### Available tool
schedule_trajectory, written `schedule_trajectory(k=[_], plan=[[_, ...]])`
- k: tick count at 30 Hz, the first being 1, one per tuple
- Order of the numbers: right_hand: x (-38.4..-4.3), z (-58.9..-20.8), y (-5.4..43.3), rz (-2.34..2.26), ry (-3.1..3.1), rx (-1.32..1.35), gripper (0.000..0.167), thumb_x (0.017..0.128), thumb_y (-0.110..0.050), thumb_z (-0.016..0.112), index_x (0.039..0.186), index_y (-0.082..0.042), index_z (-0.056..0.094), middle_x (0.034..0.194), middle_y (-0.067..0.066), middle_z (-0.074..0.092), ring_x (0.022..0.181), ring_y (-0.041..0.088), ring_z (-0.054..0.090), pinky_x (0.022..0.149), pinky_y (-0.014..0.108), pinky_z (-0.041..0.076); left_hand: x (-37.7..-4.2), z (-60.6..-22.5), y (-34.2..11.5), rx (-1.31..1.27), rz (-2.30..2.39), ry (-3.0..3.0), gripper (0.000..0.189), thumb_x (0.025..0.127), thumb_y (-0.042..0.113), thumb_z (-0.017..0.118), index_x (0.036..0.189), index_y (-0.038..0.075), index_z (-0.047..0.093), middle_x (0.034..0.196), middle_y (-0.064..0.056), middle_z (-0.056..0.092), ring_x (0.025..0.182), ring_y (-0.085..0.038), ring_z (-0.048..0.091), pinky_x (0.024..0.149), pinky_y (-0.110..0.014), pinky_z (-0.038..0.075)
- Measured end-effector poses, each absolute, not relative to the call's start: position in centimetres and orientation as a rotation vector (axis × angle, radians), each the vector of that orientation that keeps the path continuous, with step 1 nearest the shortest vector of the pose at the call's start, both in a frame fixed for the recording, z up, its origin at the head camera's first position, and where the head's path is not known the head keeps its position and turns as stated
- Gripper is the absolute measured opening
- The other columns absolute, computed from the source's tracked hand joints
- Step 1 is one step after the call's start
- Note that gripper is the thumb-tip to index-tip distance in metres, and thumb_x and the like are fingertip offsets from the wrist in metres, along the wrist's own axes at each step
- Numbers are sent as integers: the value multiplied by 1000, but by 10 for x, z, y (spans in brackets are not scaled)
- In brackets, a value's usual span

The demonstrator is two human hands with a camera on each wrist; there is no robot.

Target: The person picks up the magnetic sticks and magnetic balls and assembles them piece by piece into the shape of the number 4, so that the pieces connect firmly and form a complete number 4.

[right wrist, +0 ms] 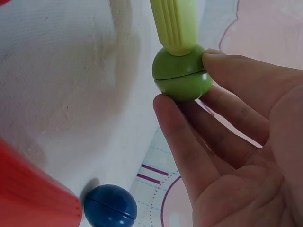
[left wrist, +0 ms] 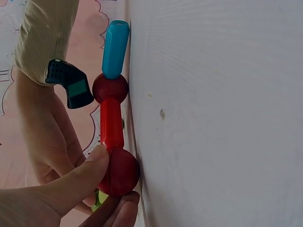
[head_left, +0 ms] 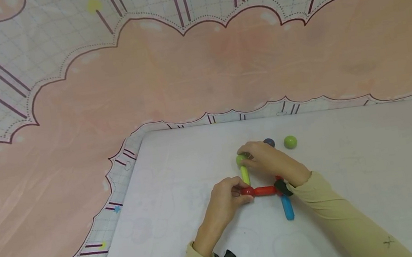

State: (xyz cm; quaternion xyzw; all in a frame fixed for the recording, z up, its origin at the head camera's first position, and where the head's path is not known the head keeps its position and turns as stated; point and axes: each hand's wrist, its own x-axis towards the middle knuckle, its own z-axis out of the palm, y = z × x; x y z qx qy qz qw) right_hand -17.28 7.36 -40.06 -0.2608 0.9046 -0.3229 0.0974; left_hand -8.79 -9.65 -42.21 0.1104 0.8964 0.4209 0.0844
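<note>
My left hand pinches a red ball between thumb and fingers. From that ball a red rod runs to a second red ball, which bears a blue rod. A yellow-green rod also stretches from the held ball towards the far side of the table. At its far end sits a green ball, gripped by the thumb and fingertips of my right hand. The right wrist and its black strap cover part of the second red ball in the head view.
A loose dark blue ball and another green ball lie beyond the right hand on the white table. Part of another red rod shows in the right wrist view. A patterned peach cloth lies past the table's edge.
</note>
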Motion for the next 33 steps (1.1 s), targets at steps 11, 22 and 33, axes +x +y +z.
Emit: schedule_trajectory(k=[11,22,33], plan=[[-173,-401,71,-937,2664,-740,32,93,-10,68,122,2,66,116,15,69,106,27,66,96,41,54,-90,-424,-97,347,1269,2680,22,76,10,85,95,10,74,92,0,70,78,-9,66,73,-19,55],[-173,-402,73,-907,2656,-779,34,92,-6,68,124,5,64,118,17,68,108,29,66,98,43,53,-90,-424,-98,345,1255,2679,24,76,11,85,98,10,73,93,-1,71,79,-8,66,74,-19,56],[-172,-404,74,-893,2639,-745,38,91,-7,70,127,3,62,122,16,67,111,29,64,99,43,52,-89,-422,-98,334,1210,2687,26,77,13,85,100,11,73,92,1,70,78,-8,65,75,-22,56]])
